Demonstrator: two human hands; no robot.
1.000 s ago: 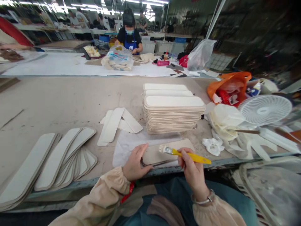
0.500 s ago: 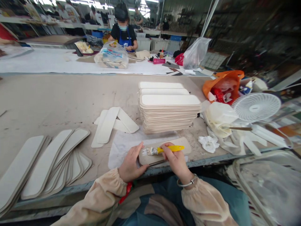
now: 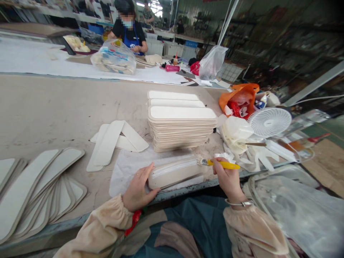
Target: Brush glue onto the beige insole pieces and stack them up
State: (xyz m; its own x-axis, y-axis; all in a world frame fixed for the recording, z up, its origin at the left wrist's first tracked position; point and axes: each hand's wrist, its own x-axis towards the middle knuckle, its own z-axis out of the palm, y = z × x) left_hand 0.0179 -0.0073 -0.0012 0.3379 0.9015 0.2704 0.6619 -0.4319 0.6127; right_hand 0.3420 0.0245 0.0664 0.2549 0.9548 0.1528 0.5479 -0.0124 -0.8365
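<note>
Workbench (image 3: 53,104) | left hand (image 3: 140,187) spread against one top strip (image 3: 173,173) | right hand (image 3: 228,180) gripping one brush (image 3: 228,165)

Left grip (image 3: 138,188): bare hand, back upward, fingers stretched forward, thumb spread away from them toward the right
Left arm (image 3: 100,222): loose pale-beige cloth sleeve gathered at the wrist, slanting inward from the lower left
Right grip (image 3: 227,179): bare hand, thumb and fingers closed in a pinch
Right wrist (image 3: 238,200): ringed by a silver metal bracelet (image 3: 244,203)
Right arm (image 3: 249,229): matching sleeve, slanting inward from the lower right
</note>
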